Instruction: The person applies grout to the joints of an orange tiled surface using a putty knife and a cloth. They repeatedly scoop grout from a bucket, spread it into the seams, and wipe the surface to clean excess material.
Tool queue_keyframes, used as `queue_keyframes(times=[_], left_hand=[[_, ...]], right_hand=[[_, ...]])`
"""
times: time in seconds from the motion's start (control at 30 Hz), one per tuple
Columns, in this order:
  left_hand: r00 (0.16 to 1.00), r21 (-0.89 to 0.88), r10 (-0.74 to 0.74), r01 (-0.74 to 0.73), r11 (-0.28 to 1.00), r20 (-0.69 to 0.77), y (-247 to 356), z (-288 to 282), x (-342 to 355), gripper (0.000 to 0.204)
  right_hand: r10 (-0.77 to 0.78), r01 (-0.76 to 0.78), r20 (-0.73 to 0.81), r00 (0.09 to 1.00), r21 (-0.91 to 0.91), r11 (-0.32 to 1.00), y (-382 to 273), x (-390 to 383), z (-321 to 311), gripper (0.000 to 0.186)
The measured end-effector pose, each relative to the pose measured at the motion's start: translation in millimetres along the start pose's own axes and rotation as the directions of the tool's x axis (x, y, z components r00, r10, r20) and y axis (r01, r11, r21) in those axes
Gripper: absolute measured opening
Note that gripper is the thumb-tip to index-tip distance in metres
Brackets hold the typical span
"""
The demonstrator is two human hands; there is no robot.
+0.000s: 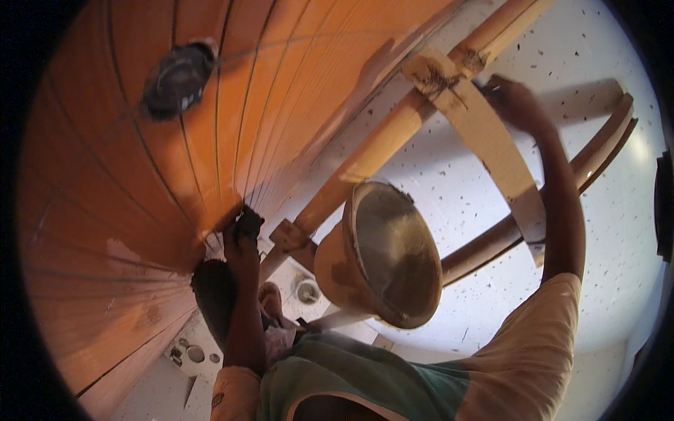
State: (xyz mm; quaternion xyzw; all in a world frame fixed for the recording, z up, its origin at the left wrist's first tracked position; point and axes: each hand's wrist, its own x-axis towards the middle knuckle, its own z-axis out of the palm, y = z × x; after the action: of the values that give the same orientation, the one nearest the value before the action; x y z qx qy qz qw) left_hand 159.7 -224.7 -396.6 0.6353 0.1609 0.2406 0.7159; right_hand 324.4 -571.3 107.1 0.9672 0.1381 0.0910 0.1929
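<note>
My left hand (242, 249) is against the orange grooved wall (232, 91), its fingers closed around a small black object (248, 223) that I cannot identify. On the right, my raised right hand (511, 105) is beside the wooden ladder (386, 144), near where a curved plank (491, 147) crosses its rail. The fingers look curled, and a small dark thing shows at them, too blurred to name. Between my arms, a bucket (397, 256) hangs or rests tilted at the ladder, its inside coated with grey residue.
A dark rough patch or hole (179, 78) marks the upper wall. Another ladder rail (484, 249) runs toward the right. Far below, the pale floor (562, 295) is speckled with debris. A small round container (307, 291) and a white plate-like object (191, 353) lie down there.
</note>
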Motion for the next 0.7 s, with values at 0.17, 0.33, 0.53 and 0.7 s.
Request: queue_keyframes(times=[0.17,0.33,0.53,0.7], left_hand=[[0.995,-0.039,0.104,-0.104,0.994,-0.004,20.1,-5.6,-1.5,0.035],[1.0,0.032,-0.023,0.023,0.999,0.003,7.4,-7.3,-7.6,0.029],[0.993,-0.079,-0.109,0.112,0.991,0.038,-0.8,-0.4,-11.4,0.027],[0.994,0.036,0.111,-0.111,0.993,0.006,8.8,-5.2,-5.7,0.027]], right_hand=[[0.143,-0.235,-0.472,0.87,-0.142,0.962,5.3,-103.8,-80.3,0.03],[0.32,-0.013,-0.343,0.883,0.664,0.748,-67.3,-279.5,-76.1,0.043],[0.345,-0.395,0.225,0.911,0.712,0.58,-130.9,-265.0,47.0,0.04],[0.406,-0.338,0.109,0.907,0.762,0.552,-136.3,-194.2,121.2,0.044]])
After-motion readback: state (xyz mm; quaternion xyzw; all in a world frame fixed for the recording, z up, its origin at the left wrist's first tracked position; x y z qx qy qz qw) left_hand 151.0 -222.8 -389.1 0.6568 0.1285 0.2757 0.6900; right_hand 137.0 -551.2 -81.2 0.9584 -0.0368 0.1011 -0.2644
